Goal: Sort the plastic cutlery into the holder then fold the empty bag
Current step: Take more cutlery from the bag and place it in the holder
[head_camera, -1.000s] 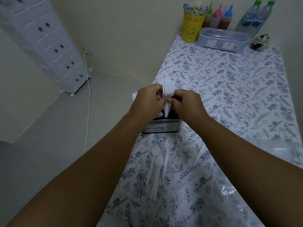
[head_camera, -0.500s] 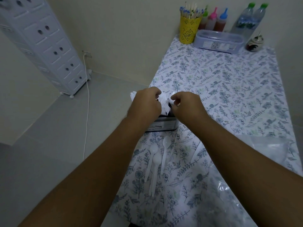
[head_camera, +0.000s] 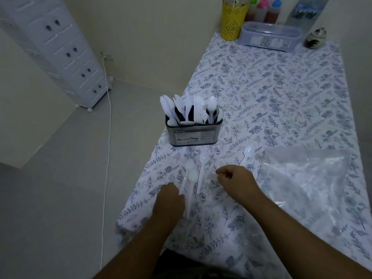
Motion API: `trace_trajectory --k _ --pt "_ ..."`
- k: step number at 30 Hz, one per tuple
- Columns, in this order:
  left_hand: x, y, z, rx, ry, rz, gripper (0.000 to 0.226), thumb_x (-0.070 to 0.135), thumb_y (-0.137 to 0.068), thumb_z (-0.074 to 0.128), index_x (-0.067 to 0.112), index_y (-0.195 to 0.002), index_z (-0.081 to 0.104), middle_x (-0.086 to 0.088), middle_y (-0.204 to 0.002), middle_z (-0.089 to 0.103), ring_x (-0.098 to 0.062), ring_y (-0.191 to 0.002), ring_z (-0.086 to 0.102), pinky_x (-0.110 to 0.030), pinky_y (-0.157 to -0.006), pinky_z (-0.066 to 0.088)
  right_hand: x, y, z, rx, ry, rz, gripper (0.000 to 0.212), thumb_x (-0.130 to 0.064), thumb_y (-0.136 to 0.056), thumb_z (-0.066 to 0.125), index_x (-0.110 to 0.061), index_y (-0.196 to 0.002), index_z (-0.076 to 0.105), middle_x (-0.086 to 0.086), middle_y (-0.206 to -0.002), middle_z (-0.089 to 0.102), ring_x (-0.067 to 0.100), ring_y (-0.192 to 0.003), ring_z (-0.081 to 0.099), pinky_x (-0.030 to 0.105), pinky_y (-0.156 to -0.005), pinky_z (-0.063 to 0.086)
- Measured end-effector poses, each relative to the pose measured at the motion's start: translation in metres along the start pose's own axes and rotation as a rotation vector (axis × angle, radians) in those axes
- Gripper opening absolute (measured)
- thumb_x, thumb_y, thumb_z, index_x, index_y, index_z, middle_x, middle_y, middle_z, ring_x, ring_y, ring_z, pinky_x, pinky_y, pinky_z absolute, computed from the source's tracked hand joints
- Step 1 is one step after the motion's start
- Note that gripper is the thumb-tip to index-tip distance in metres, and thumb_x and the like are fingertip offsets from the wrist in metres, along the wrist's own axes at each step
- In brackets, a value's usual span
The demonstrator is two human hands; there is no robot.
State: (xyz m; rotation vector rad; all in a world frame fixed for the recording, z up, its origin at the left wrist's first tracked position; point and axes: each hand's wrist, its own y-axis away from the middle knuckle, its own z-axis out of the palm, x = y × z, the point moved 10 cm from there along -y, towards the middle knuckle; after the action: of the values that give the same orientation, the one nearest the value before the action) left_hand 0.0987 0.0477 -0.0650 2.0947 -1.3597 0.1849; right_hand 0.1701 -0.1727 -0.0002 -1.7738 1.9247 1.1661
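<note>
A grey metal holder (head_camera: 193,135) stands near the table's left edge, with white plastic forks, knives and spoons (head_camera: 191,111) upright in it. Three white spoons (head_camera: 201,168) lie together on the cloth in front of it. A further spoon (head_camera: 248,153) lies to their right, by the clear plastic bag (head_camera: 302,178). My left hand (head_camera: 169,200) is low over the handles of the grouped spoons, its curled fingers touching one handle; a grip cannot be made out. To the right of the spoons my right hand (head_camera: 235,182) hovers, loosely curled and holding nothing.
The floral tablecloth (head_camera: 281,97) covers a long table. At its far end stand a yellow cup of sticks (head_camera: 232,23), sauce bottles (head_camera: 265,9), a lidded clear box (head_camera: 268,37), water bottles (head_camera: 306,13) and a small jar (head_camera: 314,39). A white drawer tower (head_camera: 60,51) and cord (head_camera: 107,137) are left.
Both hands let the forks go into the holder and pulled back toward me. They are now down at the loose spoons in front of the holder.
</note>
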Motion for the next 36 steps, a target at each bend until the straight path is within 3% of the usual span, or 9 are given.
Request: trace_trajectory --k 3,7,10,13,16,19,23,29,36 --pt "-0.006 0.005 0.003 0.052 -0.101 0.022 0.017 0.025 -0.101 0.05 0.01 -0.099 0.054 -0.006 -0.097 0.056 -0.022 -0.092 0.057 -0.026 -0.069 0.034 0.02 0.015 0.015 -0.052 -0.019 0.044 0.02 -0.019 -0.095 0.065 -0.019 -0.111 0.078 -0.009 -0.092 0.069 -0.008 -0.073 0.056 0.0 -0.062 0.039" --pt "0.017 0.021 -0.016 0.137 0.039 0.133 0.02 0.017 -0.102 0.046 0.013 -0.086 0.057 0.003 -0.076 0.055 -0.014 -0.069 0.053 -0.022 -0.057 0.032 0.031 0.032 0.031 -0.104 -0.281 0.135 0.024 -0.024 -0.097 0.065 -0.019 -0.119 0.072 0.001 -0.101 0.075 0.014 -0.082 0.069 0.034 -0.08 0.061" --pt "0.055 0.046 -0.012 -0.021 0.238 0.314 0.014 0.021 -0.099 0.057 0.017 -0.09 0.066 0.01 -0.073 0.06 0.002 -0.061 0.053 -0.009 -0.055 0.036 0.027 0.039 0.044 -0.177 -0.49 0.195 0.027 -0.039 -0.096 0.066 -0.025 -0.118 0.062 0.0 -0.105 0.073 0.018 -0.098 0.071 0.037 -0.084 0.061" --pt "0.073 0.061 0.002 -0.115 0.227 0.414 0.014 0.026 -0.097 0.06 0.019 -0.088 0.068 0.012 -0.071 0.06 0.004 -0.061 0.053 -0.01 -0.058 0.036 0.028 0.043 0.052 -0.184 -0.677 0.262 0.018 -0.027 -0.099 0.063 -0.011 -0.108 0.06 0.007 -0.094 0.076 0.026 -0.094 0.073 0.044 -0.085 0.063" --pt "0.056 0.045 -0.017 0.147 0.203 0.321 0.015 0.028 -0.095 0.061 0.016 -0.085 0.059 0.006 -0.079 0.055 -0.007 -0.071 0.051 -0.02 -0.063 0.037 0.039 0.051 0.053 -0.147 -0.816 0.372 0.012 -0.007 -0.101 0.054 -0.013 -0.111 0.054 0.015 -0.084 0.059 0.027 -0.077 0.068 0.036 -0.067 0.063" --pt "0.034 0.027 -0.012 0.145 0.135 0.185 0.025 0.032 -0.089 0.068 0.017 -0.102 0.052 0.001 -0.095 0.052 -0.015 -0.086 0.052 -0.027 -0.071 0.04 0.049 0.059 0.051 -0.139 -0.753 0.412 0.01 -0.003 -0.097 0.051 -0.012 -0.099 0.055 0.014 -0.085 0.058 0.023 -0.064 0.058 0.031 -0.05 0.048" --pt "0.029 0.014 -0.002 0.114 -0.049 0.193 0.023 0.017 -0.092 0.058 0.01 -0.113 0.051 -0.008 -0.101 0.059 -0.025 -0.096 0.059 -0.027 -0.07 0.042 0.061 0.066 0.051 -0.159 -0.674 0.41 0.017 -0.005 -0.094 0.053 -0.015 -0.082 0.05 0.011 -0.082 0.061 0.023 -0.06 0.046 0.03 -0.047 0.034" --pt "0.031 0.013 -0.004 0.084 -0.222 0.23 0.024 0.013 -0.087 0.055 0.006 -0.111 0.055 -0.01 -0.096 0.062 -0.026 -0.088 0.062 -0.028 -0.062 0.04 0.064 0.072 0.047 -0.154 -0.741 0.422 0.011 -0.009 -0.099 0.051 -0.008 -0.101 0.062 0.011 -0.083 0.061 0.018 -0.057 0.05 0.03 -0.048 0.038" --pt "0.025 0.013 0.0 0.147 -0.211 0.259 0.02 0.013 -0.097 0.055 0.009 -0.116 0.054 -0.011 -0.103 0.063 -0.025 -0.093 0.061 -0.036 -0.075 0.055 0.062 0.076 0.045 -0.164 -0.774 0.423 0.013 -0.004 -0.099 0.051 -0.011 -0.087 0.05 0.014 -0.086 0.064 0.021 -0.06 0.055 0.03 -0.05 0.044"
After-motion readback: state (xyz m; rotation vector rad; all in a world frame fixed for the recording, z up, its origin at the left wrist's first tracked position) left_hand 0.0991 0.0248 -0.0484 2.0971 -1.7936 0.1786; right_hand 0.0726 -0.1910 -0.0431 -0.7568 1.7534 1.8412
